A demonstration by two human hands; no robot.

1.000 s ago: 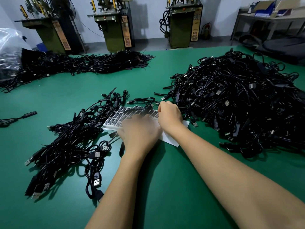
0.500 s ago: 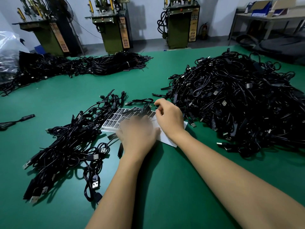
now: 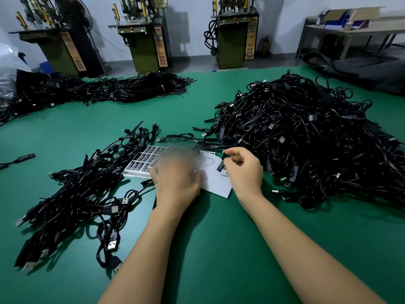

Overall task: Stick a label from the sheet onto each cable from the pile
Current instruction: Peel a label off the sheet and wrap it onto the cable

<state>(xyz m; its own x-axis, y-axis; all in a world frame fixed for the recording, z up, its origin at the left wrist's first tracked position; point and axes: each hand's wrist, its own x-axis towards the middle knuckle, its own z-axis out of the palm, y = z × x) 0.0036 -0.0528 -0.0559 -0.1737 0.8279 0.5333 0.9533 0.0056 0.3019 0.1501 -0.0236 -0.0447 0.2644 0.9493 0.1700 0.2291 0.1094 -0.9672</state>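
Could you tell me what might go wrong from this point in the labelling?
The label pinched by the right hand hangs free, so it could fold or stick to skin. The left hand is motion-blurred over the label sheet, which might shift. The big cable pile sits close and could snag.

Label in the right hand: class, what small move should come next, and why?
Probably bring the label onto a cable and press it around. The right hand pinches it, already peeled, above the sheet. The left hand is blurred, so whether it holds a cable ready cannot be told.
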